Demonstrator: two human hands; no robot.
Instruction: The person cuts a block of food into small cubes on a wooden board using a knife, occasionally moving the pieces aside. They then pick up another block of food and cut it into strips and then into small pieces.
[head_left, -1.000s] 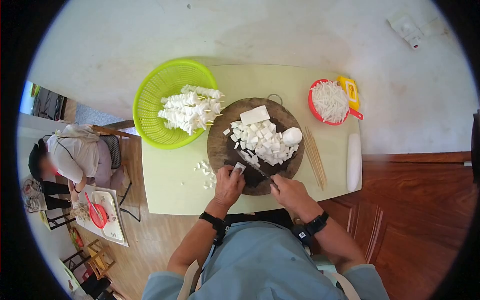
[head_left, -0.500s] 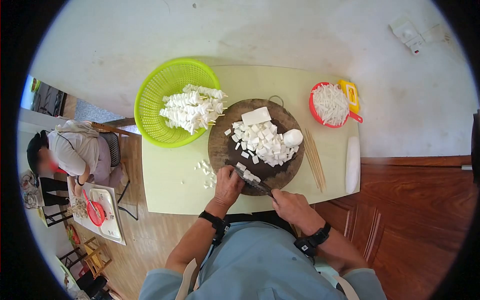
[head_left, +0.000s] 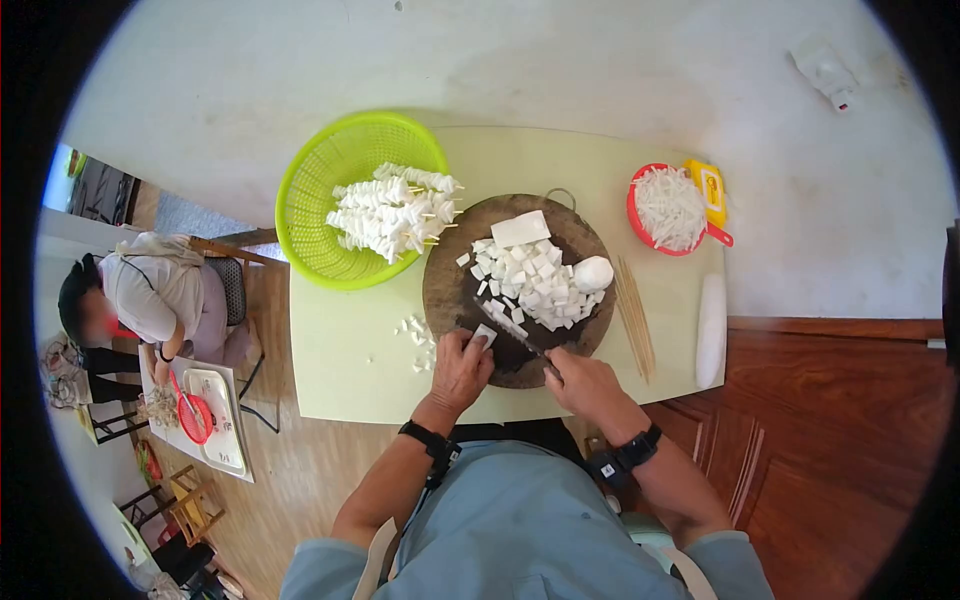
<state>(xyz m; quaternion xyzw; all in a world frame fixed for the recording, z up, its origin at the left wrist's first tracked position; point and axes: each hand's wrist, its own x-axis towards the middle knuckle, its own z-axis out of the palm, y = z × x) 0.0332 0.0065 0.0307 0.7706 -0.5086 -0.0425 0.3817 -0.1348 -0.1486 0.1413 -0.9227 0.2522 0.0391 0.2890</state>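
On the round wooden board (head_left: 455, 285) lies a heap of white cubes (head_left: 530, 280), with a white slab (head_left: 521, 229) and a rounded white piece (head_left: 593, 274) beside it. My right hand (head_left: 580, 382) grips a knife (head_left: 520, 334), its blade angled up and left across the board against several cut pieces. At the board's lower left edge, my left hand (head_left: 460, 372) has its fingers closed on a white piece (head_left: 483, 336). White scraps (head_left: 415, 330) are scattered on the table left of the board.
A green basket (head_left: 310, 240) holds skewered white pieces (head_left: 395, 212). Bare skewers (head_left: 636, 320), a red strainer of white strips (head_left: 669, 208), a yellow packet (head_left: 708, 190) and a long white root (head_left: 711, 330) are to the right. Another person (head_left: 155, 300) sits at the far left.
The knife has moved up and left, away from my left fingers, with small cut pieces shifted toward the heap. A white piece now shows at my left fingertips.
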